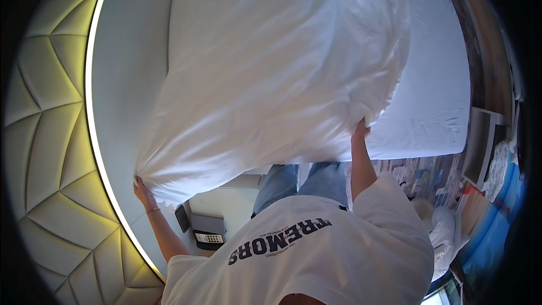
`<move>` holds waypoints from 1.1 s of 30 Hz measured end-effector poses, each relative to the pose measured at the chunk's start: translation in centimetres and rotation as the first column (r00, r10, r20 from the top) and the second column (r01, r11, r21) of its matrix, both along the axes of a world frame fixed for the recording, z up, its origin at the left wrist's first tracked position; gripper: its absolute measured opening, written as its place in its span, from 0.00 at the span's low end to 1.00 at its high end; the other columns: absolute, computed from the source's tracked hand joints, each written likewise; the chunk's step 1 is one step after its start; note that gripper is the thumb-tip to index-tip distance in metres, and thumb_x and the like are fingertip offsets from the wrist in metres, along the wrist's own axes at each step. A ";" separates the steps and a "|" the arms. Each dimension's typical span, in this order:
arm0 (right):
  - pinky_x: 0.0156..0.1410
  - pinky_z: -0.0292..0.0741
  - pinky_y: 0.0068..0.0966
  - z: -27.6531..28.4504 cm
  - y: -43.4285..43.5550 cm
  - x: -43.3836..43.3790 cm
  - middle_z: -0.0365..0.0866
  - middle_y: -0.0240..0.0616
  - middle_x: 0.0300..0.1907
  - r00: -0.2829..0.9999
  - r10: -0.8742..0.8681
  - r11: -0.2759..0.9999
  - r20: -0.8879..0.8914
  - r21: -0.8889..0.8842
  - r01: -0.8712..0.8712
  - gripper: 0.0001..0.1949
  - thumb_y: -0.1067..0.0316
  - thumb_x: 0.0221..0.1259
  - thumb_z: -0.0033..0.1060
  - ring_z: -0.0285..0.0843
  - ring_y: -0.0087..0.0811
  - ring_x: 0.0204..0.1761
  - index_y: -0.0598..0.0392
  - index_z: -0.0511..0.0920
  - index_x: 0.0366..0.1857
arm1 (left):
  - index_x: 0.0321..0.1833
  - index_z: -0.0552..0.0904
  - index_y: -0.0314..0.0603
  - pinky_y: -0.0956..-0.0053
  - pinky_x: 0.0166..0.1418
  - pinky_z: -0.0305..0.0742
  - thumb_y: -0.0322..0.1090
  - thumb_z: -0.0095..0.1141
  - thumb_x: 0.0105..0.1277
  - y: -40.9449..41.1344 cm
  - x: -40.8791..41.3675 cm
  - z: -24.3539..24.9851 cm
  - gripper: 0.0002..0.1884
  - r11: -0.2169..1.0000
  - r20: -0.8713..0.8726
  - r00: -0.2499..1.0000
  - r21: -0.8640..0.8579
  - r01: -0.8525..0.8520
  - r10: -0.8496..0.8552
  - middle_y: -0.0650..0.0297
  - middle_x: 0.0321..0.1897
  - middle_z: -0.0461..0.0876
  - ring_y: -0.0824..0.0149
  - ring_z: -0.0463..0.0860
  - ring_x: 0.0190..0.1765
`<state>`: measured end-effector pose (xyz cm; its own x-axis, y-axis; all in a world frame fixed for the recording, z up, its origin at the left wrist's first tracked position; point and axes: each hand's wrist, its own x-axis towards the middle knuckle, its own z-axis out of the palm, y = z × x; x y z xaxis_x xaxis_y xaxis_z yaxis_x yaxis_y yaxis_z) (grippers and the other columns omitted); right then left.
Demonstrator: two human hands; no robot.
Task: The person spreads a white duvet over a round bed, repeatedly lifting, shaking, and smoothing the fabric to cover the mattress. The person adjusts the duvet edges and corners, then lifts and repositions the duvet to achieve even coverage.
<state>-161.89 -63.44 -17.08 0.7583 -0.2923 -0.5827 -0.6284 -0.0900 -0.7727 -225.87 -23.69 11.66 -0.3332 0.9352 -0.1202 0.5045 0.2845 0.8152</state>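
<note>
A large white bed cover [262, 72] stretches across the bed in front of me, its near side lifted and pulled taut between my hands. My left hand [145, 192] grips one corner close to the headboard side, and folds fan out from that grip. Over the near edge of the bed, my right hand [361, 129] pinches a bunched part of the same cover. Beyond the cover's right side, the white fitted sheet [436, 80] on the mattress shows. The fingertips of both hands are partly hidden in the cloth.
A padded headboard panel [55, 135] with a glowing light strip [89, 76] runs along the left. Below my left arm, a telephone [209, 237] rests on a bedside table [237, 203]. White bedding [442, 237] is heaped at lower right, near a white shelf unit [478, 148].
</note>
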 end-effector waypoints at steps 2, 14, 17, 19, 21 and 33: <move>0.50 0.76 0.34 3.9 0.5 0.5 0.80 0.45 0.49 0.949 0.252 0.927 0.191 -0.328 -0.180 0.24 0.52 0.58 0.62 0.80 0.43 0.43 0.60 0.74 0.51 | 0.60 0.71 0.26 0.69 0.60 0.68 0.43 0.52 0.68 -0.2 1.9 -1.9 0.26 0.997 -0.028 1.000 -0.075 0.012 -0.015 0.49 0.54 0.76 0.60 0.75 0.54; 0.51 0.72 0.41 20.7 21.5 -16.9 0.77 0.47 0.41 -0.211 0.829 -0.115 0.518 -0.212 -0.971 0.15 0.60 0.51 0.63 0.72 0.47 0.48 0.60 0.76 0.35 | 0.62 0.66 0.26 0.68 0.55 0.72 0.53 0.56 0.64 -5.3 26.4 -9.3 0.35 0.823 0.120 0.855 -0.232 0.519 -0.505 0.49 0.46 0.80 0.62 0.78 0.49; 0.54 0.72 0.41 16.1 23.2 -19.6 0.75 0.47 0.45 -0.325 0.809 -0.148 0.490 -0.365 -0.919 0.15 0.64 0.49 0.60 0.72 0.46 0.51 0.60 0.75 0.40 | 0.60 0.68 0.27 0.64 0.49 0.75 0.57 0.58 0.59 -5.5 34.0 -9.4 0.38 0.607 -0.218 0.568 -0.350 0.714 -0.793 0.44 0.39 0.83 0.53 0.83 0.43; 0.56 0.71 0.41 13.9 22.7 -18.9 0.74 0.48 0.48 -0.327 0.829 -0.210 0.454 -0.288 -0.934 0.17 0.68 0.47 0.57 0.73 0.46 0.50 0.59 0.75 0.44 | 0.56 0.73 0.32 0.58 0.48 0.74 0.57 0.57 0.58 -6.9 40.1 -8.3 0.34 0.614 -0.438 0.438 -0.458 0.643 -0.785 0.42 0.39 0.82 0.44 0.82 0.43; 0.56 0.71 0.41 15.0 21.7 -17.0 0.76 0.48 0.47 -0.410 0.830 -0.389 0.378 -0.135 -0.911 0.16 0.69 0.47 0.56 0.74 0.45 0.49 0.59 0.76 0.44 | 0.53 0.76 0.36 0.56 0.46 0.74 0.53 0.57 0.60 -6.2 39.1 -10.8 0.28 0.650 -0.461 0.468 -0.429 0.627 -0.754 0.43 0.38 0.83 0.43 0.81 0.43; 0.56 0.72 0.41 7.2 22.2 -3.6 0.80 0.49 0.46 0.455 0.855 0.400 -0.249 -0.242 -0.884 0.29 0.46 0.53 0.62 0.77 0.50 0.51 0.58 0.71 0.52 | 0.47 0.78 0.36 0.55 0.41 0.73 0.41 0.56 0.63 -9.0 38.2 -10.0 0.16 0.818 -0.384 0.741 -0.068 0.572 -0.550 0.41 0.33 0.81 0.39 0.80 0.40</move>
<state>-165.46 -41.24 -9.87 0.6660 0.3386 -0.6647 -0.1241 -0.8283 -0.5463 -187.62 -32.72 1.64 0.2452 0.9684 -0.0463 0.8233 -0.1828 0.5374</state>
